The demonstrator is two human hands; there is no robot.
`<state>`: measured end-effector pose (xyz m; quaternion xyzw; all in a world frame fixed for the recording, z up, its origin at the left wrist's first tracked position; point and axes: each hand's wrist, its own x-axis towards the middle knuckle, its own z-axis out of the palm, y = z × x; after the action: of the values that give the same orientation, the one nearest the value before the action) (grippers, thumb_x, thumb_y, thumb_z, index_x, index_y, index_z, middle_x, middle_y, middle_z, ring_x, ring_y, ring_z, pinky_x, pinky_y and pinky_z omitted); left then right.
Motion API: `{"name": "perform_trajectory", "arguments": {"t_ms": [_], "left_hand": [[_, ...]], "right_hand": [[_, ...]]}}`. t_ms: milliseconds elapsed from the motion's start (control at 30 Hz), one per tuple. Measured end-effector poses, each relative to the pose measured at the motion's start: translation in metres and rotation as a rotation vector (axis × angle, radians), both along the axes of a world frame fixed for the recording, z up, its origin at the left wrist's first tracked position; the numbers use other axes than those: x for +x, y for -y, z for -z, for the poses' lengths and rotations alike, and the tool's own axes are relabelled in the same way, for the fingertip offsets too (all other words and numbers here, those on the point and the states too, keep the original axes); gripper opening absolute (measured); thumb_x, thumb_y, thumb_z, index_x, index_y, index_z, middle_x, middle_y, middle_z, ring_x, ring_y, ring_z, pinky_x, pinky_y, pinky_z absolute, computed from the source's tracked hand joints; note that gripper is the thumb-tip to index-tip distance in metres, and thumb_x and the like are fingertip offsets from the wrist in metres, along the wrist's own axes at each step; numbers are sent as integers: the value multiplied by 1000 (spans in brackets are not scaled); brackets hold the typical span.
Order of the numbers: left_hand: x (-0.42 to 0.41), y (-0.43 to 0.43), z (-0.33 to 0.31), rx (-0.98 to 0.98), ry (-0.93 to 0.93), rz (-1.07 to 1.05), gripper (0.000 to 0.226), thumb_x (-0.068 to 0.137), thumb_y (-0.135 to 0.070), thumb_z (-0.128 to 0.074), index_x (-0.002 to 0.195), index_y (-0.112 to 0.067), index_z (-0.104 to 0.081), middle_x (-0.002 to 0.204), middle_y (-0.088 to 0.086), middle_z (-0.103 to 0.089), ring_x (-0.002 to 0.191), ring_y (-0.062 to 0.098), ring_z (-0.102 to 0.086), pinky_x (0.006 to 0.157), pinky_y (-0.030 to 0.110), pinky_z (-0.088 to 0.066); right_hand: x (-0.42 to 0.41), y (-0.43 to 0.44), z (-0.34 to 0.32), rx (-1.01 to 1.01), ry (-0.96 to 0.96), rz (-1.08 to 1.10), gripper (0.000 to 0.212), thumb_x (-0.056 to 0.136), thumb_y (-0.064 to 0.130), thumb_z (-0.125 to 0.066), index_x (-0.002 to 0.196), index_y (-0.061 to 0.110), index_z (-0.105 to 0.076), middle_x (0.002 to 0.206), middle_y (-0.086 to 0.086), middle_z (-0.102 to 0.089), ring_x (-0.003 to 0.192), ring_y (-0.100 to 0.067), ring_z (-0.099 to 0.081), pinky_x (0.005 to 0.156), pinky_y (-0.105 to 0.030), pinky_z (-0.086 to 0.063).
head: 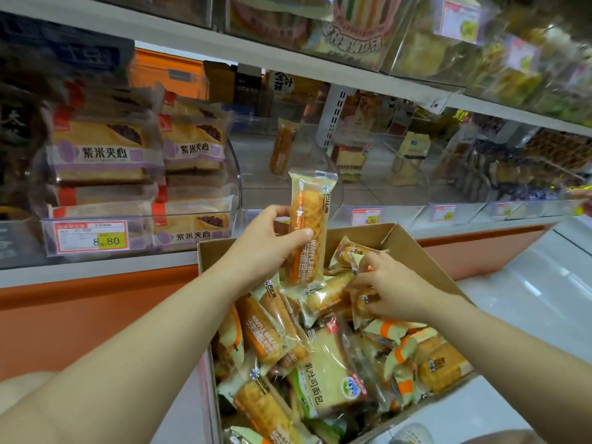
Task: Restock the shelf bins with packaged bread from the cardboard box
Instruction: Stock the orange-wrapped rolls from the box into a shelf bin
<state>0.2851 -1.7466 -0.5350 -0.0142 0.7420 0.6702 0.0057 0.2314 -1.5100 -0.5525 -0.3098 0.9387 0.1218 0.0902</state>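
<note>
1. Mid-restock in a shop aisle: the left hand (269, 241) grips a waffle pack (307, 225) and holds it upright above the box (413, 248), with the thumb across its front and the top pointing at the shelf.
2. The right hand (387, 286) is down inside the box, well apart from the left. Its fingers are curled round a second pack (365, 302) in the heap.
3. The clear bin (253, 187) straight ahead holds one lone pack (283, 147) of the same kind, standing near its back. The rest of the bin shows bare floor, so filling here looks barely begun.
4. The left bin (137, 248), just beside it, is stacked high with purple-banded sandwiches (105, 155) and seems to need nothing.
5. The box is heaped with waffle packs, with one toast pack (326, 376) among them. Most of the stock appears unshelved.
6. The bins further right hold some goods, but they are too blurred to judge how full they are.
</note>
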Motion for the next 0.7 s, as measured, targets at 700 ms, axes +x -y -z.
{"name": "perform_trajectory", "arguments": {"t_ms": [700], "left_hand": [[4, -3, -2, -245, -98, 135, 36, 89, -28, -64, 122, -33, -52, 112, -18, -58, 102, 0, -55, 84, 19, -47]], "right_hand": [[34, 37, -87, -1379, 534, 278, 35, 69, 21, -67, 101, 8, -60, 101, -9, -69, 98, -24, -67, 81, -33, -57]]}}
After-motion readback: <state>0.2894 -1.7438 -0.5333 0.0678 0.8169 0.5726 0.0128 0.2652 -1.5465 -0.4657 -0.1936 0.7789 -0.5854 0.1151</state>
